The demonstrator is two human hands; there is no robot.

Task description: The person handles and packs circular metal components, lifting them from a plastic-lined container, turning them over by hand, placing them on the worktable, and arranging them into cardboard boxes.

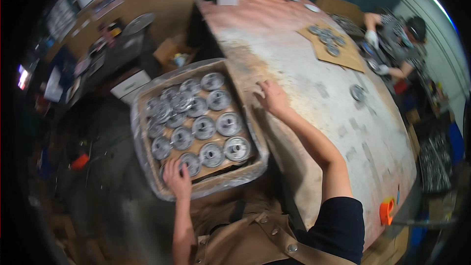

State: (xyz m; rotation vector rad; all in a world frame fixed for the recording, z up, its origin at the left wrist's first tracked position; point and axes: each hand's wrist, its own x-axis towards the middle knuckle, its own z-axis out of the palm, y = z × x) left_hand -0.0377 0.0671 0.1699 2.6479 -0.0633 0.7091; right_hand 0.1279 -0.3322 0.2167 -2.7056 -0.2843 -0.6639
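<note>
A cardboard box (259,143) lined with clear plastic holds several round grey metal wheels (203,127), each with a hub in its middle. They lie in rows on a brown cardboard sheet, and some at the far left are stacked on others. My left hand (177,179) is at the box's near left corner, its fingers bent over a metal wheel that they mostly cover. Beyond the box's right side, my right hand (272,98) is held over the table edge with its fingers apart and nothing in them.
A worn, pale-topped table (314,103) curves along the right. On it are a single wheel (357,92), a cardboard sheet (319,51) bearing several wheels, and an orange tape dispenser (386,211). Across it, a gloved co-worker (392,44) handles parts. A small open carton (169,53) stands behind the box.
</note>
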